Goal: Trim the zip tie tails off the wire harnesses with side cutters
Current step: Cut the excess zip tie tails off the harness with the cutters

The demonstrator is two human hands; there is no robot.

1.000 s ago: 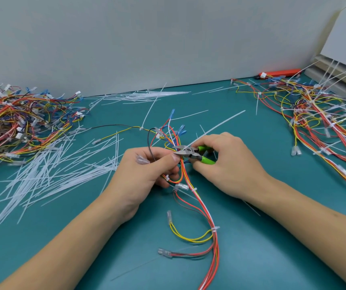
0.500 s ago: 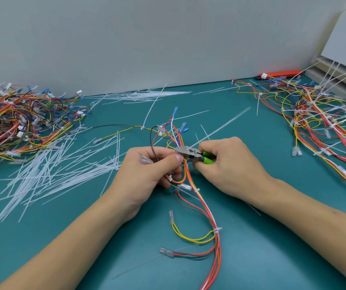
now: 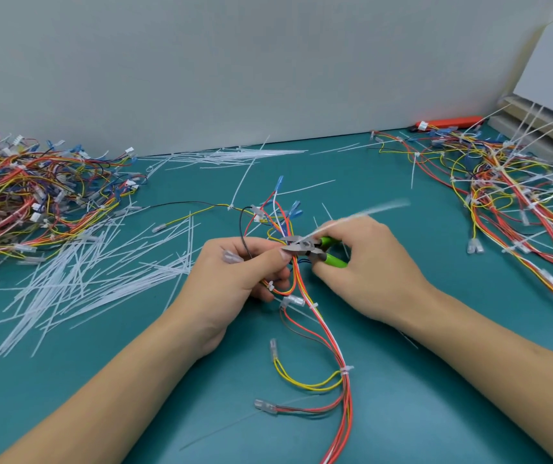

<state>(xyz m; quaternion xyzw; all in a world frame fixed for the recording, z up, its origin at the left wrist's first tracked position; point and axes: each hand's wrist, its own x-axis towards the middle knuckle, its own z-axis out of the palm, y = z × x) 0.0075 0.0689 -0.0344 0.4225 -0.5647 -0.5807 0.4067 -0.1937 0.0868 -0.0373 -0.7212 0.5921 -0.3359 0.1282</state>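
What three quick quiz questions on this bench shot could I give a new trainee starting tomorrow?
1. True or false: the right hand holds the green-handled side cutters.
2. Which hand grips the wire harness being worked on? A) left hand B) right hand C) neither
3. Fill in: the loose pile of cut zip tie tails lies on the person's ____ side of the teal table.

Key: 1 true; 2 A; 3 left.
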